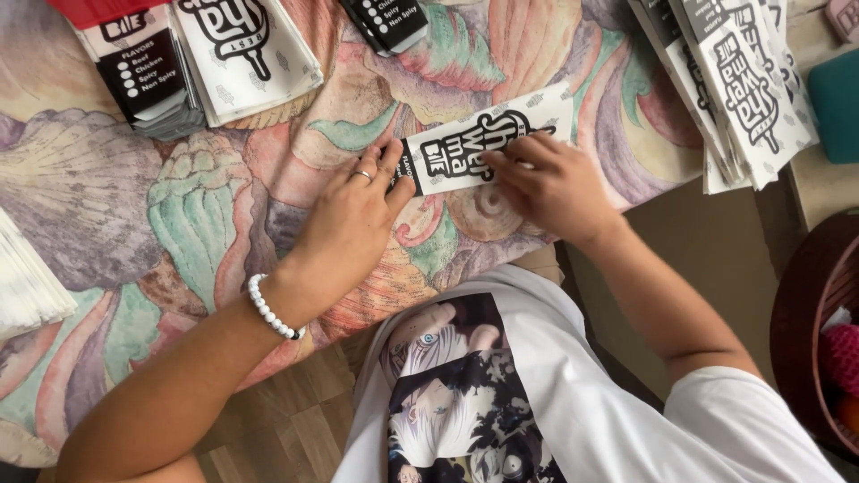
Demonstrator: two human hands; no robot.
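Observation:
A long white paper sleeve (488, 143) with black lettering lies on a colourful shell-patterned cloth (179, 206). My left hand (353, 215), with a ring and a white bead bracelet, presses flat on the sleeve's black-printed left end. My right hand (550, 183) rests on the sleeve's lower right part, fingers bent down on the paper. Both hands touch the sleeve and neither lifts it.
Stacks of the same printed sleeves lie at the top left (206, 54), top middle (389, 22) and top right (738, 80). A white paper pile (27, 286) sits at the left edge. A dark round basket (805, 313) stands at right, a teal object (837, 103) above it.

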